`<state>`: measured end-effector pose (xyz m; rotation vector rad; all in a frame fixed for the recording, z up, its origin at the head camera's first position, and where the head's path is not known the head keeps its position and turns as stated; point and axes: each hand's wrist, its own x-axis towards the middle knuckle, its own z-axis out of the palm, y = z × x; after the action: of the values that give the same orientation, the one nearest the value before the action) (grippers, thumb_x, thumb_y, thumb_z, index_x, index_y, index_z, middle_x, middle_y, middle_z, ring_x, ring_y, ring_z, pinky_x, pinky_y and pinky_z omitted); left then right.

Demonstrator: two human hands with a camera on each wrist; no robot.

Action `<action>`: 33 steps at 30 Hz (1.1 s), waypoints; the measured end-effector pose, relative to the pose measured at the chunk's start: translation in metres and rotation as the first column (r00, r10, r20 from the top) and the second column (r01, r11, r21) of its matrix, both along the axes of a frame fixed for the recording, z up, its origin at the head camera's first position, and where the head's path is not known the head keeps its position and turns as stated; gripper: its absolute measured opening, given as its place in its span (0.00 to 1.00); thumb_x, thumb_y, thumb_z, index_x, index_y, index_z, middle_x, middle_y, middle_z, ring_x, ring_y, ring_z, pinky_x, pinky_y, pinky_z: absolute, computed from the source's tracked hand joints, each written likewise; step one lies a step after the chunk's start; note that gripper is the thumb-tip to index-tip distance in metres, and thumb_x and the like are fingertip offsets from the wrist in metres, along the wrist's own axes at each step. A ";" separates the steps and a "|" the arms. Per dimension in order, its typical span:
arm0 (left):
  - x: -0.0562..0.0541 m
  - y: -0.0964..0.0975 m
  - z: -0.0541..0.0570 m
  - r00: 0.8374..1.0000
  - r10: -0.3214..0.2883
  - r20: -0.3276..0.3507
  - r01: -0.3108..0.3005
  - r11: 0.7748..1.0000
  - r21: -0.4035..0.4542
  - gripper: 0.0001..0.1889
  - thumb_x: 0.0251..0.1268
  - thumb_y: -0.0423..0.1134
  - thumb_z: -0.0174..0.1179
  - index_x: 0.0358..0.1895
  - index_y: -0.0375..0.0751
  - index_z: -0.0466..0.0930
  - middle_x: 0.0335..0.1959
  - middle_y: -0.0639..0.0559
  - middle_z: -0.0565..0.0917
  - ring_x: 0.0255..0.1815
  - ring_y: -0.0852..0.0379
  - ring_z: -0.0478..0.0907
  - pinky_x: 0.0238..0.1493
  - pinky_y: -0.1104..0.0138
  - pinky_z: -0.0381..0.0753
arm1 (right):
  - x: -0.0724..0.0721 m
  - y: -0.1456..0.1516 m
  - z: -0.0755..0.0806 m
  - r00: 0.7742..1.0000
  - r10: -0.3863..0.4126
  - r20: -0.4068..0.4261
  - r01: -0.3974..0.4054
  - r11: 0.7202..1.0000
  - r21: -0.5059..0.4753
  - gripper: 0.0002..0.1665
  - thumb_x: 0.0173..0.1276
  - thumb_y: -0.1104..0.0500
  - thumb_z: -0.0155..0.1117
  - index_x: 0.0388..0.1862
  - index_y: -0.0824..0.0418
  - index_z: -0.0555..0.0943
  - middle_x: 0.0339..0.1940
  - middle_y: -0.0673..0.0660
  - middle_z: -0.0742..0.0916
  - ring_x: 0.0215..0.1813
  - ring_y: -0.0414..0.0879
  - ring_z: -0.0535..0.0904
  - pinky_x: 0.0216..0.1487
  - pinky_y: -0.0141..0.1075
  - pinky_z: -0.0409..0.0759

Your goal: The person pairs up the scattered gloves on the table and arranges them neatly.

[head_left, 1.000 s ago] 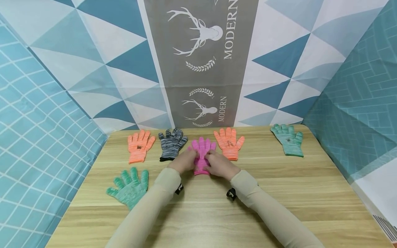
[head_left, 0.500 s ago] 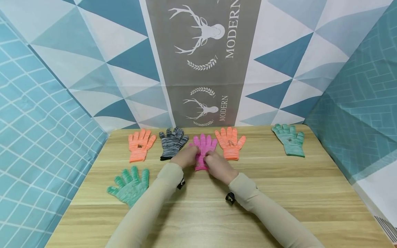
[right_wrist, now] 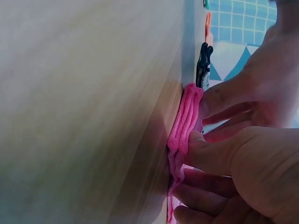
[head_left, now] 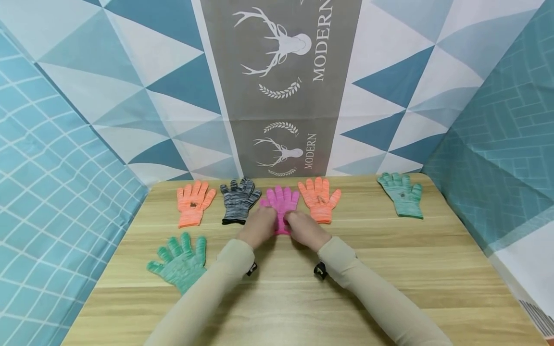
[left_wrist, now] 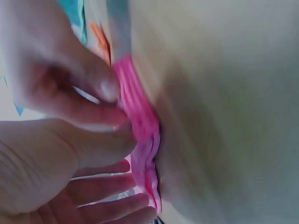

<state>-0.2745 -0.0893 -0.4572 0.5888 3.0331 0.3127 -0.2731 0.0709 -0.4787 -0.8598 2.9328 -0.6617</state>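
A pink knit glove (head_left: 280,199) lies at the back middle of the table, its fingers pointing to the wall and its cuff towards me. My left hand (head_left: 260,226) grips its left edge, thumb on the cuff. From the other side my right hand (head_left: 306,229) pinches the right edge of the cuff. In the left wrist view the ribbed pink cuff (left_wrist: 138,100) shows in layers close over the tabletop, both thumbs against it. The right wrist view shows the same layered edge (right_wrist: 184,119), with the right thumb (right_wrist: 205,154) on it. The hands cover the glove's palm sides.
Left of the pink glove lie a dark grey glove (head_left: 236,202) and an orange glove (head_left: 191,206); another orange glove (head_left: 319,199) lies right. A green glove (head_left: 179,264) is beside my left sleeve, another (head_left: 402,197) at the back right corner. Patterned wall covering (head_left: 281,86) stands behind.
The pink glove has shifted slightly away from me, towards the wall, with both hands still at its cuff. The left hand now covers more of its left side. Other gloves have not moved.
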 end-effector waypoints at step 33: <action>-0.006 0.004 -0.017 0.996 -0.072 -0.056 0.082 0.976 0.202 0.09 0.59 0.20 0.63 0.33 0.36 0.88 0.32 0.45 0.89 0.37 0.46 0.87 0.44 0.56 0.87 | -0.030 0.003 0.003 0.992 -0.045 0.115 0.048 0.999 -0.026 0.06 0.67 0.66 0.68 0.29 0.59 0.85 0.22 0.50 0.82 0.24 0.42 0.76 0.30 0.34 0.79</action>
<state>-0.2801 -0.0855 -0.4738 0.7348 3.0357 0.6204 -0.3032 0.0742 -0.4756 -0.7319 2.8556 -0.7322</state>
